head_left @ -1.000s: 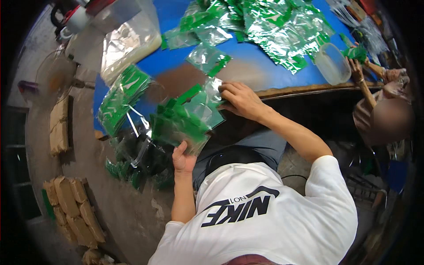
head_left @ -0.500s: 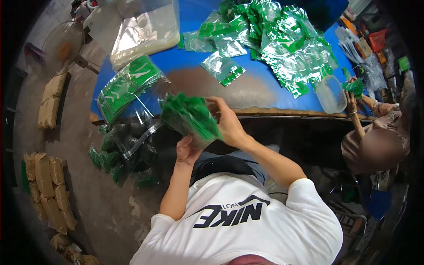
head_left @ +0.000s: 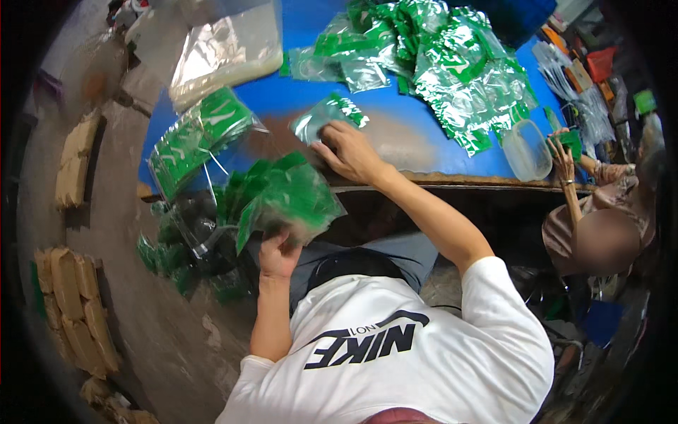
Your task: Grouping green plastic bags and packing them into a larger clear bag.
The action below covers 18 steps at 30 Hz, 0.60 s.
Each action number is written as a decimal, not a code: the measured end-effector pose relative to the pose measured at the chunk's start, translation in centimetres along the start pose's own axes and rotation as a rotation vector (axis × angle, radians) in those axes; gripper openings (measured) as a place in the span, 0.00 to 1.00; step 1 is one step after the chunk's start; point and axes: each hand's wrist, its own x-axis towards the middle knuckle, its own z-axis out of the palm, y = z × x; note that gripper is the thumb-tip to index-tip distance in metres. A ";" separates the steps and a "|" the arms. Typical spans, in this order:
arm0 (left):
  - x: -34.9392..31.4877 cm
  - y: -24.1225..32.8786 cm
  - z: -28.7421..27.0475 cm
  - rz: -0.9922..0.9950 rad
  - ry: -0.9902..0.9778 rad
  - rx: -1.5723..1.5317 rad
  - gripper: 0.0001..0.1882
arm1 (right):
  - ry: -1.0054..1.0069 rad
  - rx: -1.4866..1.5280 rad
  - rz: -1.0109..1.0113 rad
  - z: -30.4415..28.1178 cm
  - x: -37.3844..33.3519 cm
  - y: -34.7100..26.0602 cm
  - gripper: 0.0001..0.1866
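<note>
Left hand (head_left: 280, 256) is grasping a fanned bag stack (head_left: 296, 194) by the near edge of the table (head_left: 487, 169), right hand (head_left: 351, 152) is touching a single bag (head_left: 311, 127), can't tell its grip, neat bundle (head_left: 201, 138) looking done at near-left corner, big loose pile (head_left: 466, 78) lying ungathered toward far edge.

The head view looks from the wearer's own head, steeply down over the chest and forward across the work; the white shirt (head_left: 452, 360) lies nearest the lens and fills the lower middle; the left hand (head_left: 280, 256) and right hand (head_left: 351, 153) come farther out, near the centre; beyond them the blue table (head_left: 406, 106) runs up to the top edge; the fisheye sweep is wide, taking in floor (head_left: 176, 346) and brown parcels (head_left: 70, 283) at left, a second person (head_left: 625, 187) at right; darkness rings the rim.
</note>
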 end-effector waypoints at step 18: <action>-0.3 -3.3 3.5 -0.068 0.158 0.168 0.25 | -0.470 -0.199 0.056 -7.4 -4.1 2.6 0.38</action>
